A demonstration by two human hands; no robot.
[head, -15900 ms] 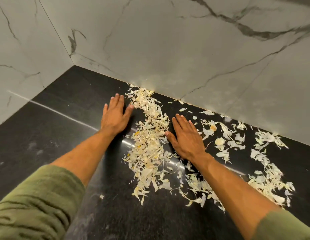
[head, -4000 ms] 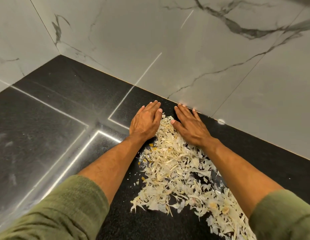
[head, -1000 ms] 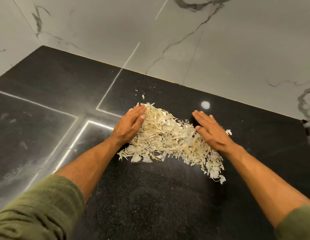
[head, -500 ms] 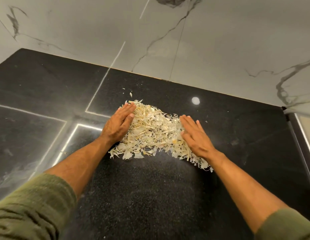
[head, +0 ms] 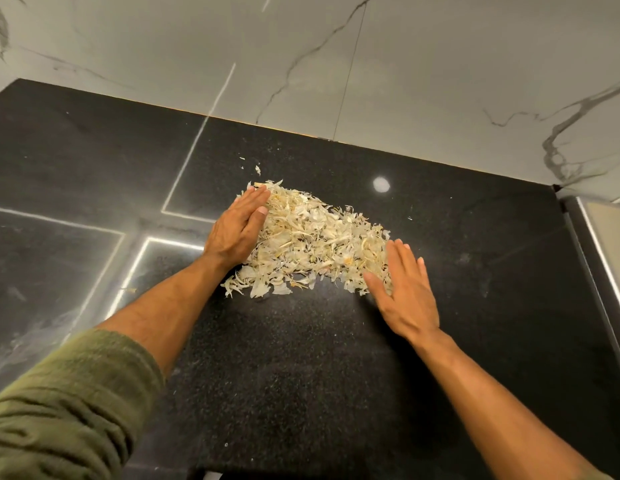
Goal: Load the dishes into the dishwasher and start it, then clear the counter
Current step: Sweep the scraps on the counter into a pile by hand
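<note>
The black table carries one heap of pale peelings near its centre, below the marble wall. The left hand, fingers straight and together, presses the heap's nine-o'clock edge; the right hand — flat, fingers slightly spread — walls its four-o'clock corner, probably to bunch everything for lifting. Two flecks lie loose at twelve o'clock.

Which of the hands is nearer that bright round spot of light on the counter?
Right. The right hand lies below the spot; the left hand is farther, across the peel pile.
</note>
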